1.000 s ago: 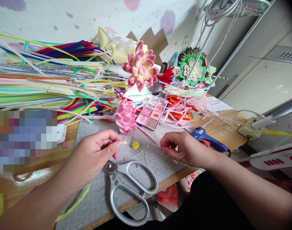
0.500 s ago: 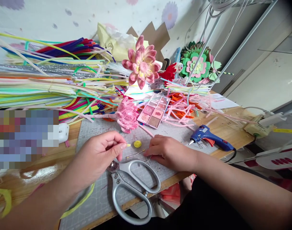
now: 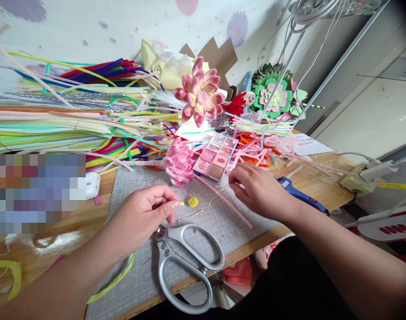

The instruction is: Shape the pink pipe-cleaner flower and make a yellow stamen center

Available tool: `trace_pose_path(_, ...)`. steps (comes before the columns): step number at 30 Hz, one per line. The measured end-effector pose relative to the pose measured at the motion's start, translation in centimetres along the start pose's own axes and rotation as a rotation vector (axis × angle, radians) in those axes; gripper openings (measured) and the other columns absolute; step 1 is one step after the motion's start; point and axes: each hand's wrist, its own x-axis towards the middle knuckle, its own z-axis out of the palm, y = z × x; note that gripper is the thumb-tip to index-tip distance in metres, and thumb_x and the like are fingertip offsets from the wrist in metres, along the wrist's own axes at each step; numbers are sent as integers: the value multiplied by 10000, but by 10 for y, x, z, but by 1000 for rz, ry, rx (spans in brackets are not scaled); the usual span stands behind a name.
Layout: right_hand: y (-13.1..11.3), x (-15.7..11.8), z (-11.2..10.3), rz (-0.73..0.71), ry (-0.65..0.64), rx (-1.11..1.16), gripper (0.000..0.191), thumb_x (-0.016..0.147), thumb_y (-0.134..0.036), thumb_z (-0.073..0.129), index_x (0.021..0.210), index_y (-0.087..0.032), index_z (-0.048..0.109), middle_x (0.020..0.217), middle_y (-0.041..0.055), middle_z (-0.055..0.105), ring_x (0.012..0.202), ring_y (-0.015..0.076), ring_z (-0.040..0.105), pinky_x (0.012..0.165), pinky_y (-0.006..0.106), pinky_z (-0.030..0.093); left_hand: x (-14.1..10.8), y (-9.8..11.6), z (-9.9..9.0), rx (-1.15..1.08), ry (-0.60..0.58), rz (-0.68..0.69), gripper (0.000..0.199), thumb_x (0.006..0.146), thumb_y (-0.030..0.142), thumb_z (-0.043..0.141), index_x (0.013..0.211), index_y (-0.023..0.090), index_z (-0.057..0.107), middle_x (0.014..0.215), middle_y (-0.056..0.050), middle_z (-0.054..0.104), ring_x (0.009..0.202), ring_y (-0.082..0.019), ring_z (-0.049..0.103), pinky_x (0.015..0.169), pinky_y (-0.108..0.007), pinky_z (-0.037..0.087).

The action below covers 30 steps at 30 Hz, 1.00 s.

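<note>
My left hand (image 3: 156, 205) pinches a small yellow piece (image 3: 182, 204) between thumb and fingertips. Just right of it lies a coiled yellow disc (image 3: 193, 202) on the grey cutting mat (image 3: 176, 295). Two thin wire pieces with yellowish tips lie there too, one wire piece (image 3: 190, 216) near the scissors and another wire piece (image 3: 216, 197) farther right. My right hand (image 3: 256, 189) hovers over the mat with loosely curled fingers, thumb and forefinger apart, and nothing visible in them. It partly covers the blue glue gun (image 3: 304, 196). Silver-handled scissors (image 3: 186, 262) lie below my left hand.
A pink fuzzy flower (image 3: 179, 162) lies behind the disc, beside a makeup palette (image 3: 216, 156). Another pink flower (image 3: 201, 95) stands behind. Bundles of pipe cleaners (image 3: 56, 120) fill the back left. A power strip (image 3: 359, 175) sits at right.
My right hand has moved up and right, away from the wire piece, and now covers the glue gun's front. My left hand stays nearly still with the yellow piece. The view has shifted slightly.
</note>
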Motion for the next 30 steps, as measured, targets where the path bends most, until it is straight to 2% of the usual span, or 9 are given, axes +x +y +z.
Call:
trace_pose_path(3, 10, -1, -3, 100, 17, 11, 119, 850, -133, 479, 794, -157, 582, 801, 59, 603, 731, 171, 532, 663, 272, 382, 1, 0, -1, -11, 8, -1, 157, 800, 331, 552, 716, 198, 558, 530, 45, 589, 372, -65, 377, 386, -186, 304)
trace_pose_path(10, 20, 1, 15, 154, 15, 47, 141, 818, -130, 530, 720, -169, 623, 754, 48, 639, 719, 175, 567, 648, 269, 377, 1, -1, 0, -17, 19, -18, 147, 806, 332, 552, 740, 202, 567, 532, 49, 597, 380, -64, 378, 380, -180, 288)
trace_pose_path(15, 22, 1, 5, 212, 135, 126, 134, 858, -179, 523, 800, -175, 645, 789, 38, 655, 710, 158, 572, 644, 258, 409, 1, -2, 0, -44, 30, -12, 164, 813, 329, 564, 724, 192, 577, 536, 47, 593, 407, -60, 400, 393, -169, 282)
trace_pose_path(17, 12, 0, -1, 239, 230, 250, 107, 860, -211, 536, 817, -178, 628, 758, 22, 644, 664, 140, 555, 609, 245, 417, 0, 0, 2, -114, 38, -24, 178, 815, 336, 570, 724, 185, 583, 530, 48, 586, 403, -53, 382, 393, -164, 267)
trace_pose_path(19, -4, -3, -4, 226, 309, 470, 90, 850, -229, 563, 785, -180, 602, 701, 1, 614, 629, 125, 542, 587, 232, 428, -3, 3, 5, -233, 43, -48, 181, 813, 329, 577, 717, 175, 582, 515, 51, 570, 396, -45, 365, 396, -161, 252)
trace_pose_path(22, -35, -7, -4, 101, 387, 685, 91, 846, -195, 583, 757, -178, 575, 679, -12, 574, 623, 105, 528, 587, 217, 435, -8, 8, 11, -425, 48, -99, 176, 799, 308, 608, 711, 160, 577, 492, 56, 541, 393, -35, 342, 400, -161, 227)
trace_pose_path(26, -65, -8, 4, -98, 532, 617, 85, 828, -100, 583, 786, -172, 565, 716, 9, 577, 676, 118, 530, 606, 237, 433, -12, 10, 16, -612, 52, -165, 198, 802, 328, 641, 744, 152, 570, 485, 57, 537, 375, -16, 322, 397, -161, 196)
trace_pose_path(30, -76, -4, 14, -186, 611, 441, 72, 833, -106, 587, 828, -176, 568, 748, 40, 602, 698, 161, 529, 620, 304, 426, -13, 9, 18, -711, 34, -198, 246, 777, 370, 685, 776, 148, 577, 489, 40, 572, 348, -7, 338, 376, -158, 175)
